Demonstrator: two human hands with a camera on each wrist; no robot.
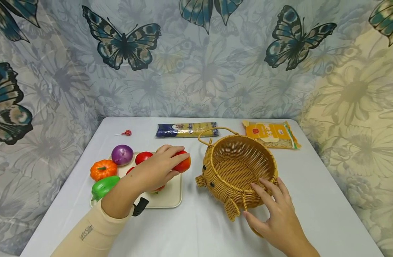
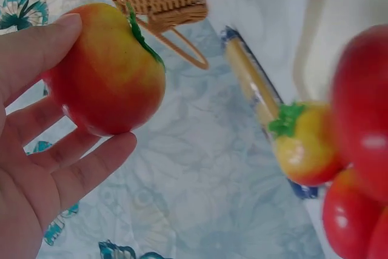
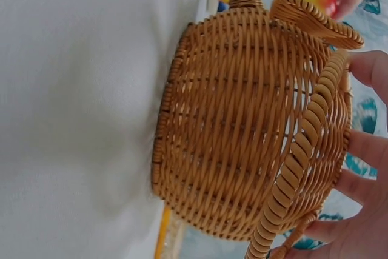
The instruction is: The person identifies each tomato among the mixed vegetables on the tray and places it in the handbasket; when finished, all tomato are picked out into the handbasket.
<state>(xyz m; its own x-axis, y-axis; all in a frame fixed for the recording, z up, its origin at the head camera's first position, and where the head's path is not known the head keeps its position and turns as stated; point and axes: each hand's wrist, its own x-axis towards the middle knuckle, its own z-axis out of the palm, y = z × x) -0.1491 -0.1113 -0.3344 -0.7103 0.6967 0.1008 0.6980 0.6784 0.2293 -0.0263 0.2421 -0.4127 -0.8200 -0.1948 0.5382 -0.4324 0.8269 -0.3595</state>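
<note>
My left hand (image 1: 162,162) grips a red-and-yellow tomato (image 1: 182,162) with a green leafy top, raised over the right side of the cream tray (image 1: 172,198). In the left wrist view the thumb lies on one side of that tomato (image 2: 109,71) and the fingers on the other. To its right stands a woven wicker basket (image 1: 222,185) with an animal face and a hollow, bare inside. My right hand (image 1: 278,214) rests on the basket's near-right rim, its fingers spread and fairly straight. Its thumb is beside the lowered handle (image 3: 303,144).
On and around the tray are a purple onion (image 1: 122,154), an orange pumpkin (image 1: 103,170), a green pepper (image 1: 104,186) and several red pieces (image 1: 143,157), partly hidden by my left arm. Behind lie a lollipop (image 1: 127,132), a spaghetti pack (image 1: 187,130) and a yellow grain bag (image 1: 272,134).
</note>
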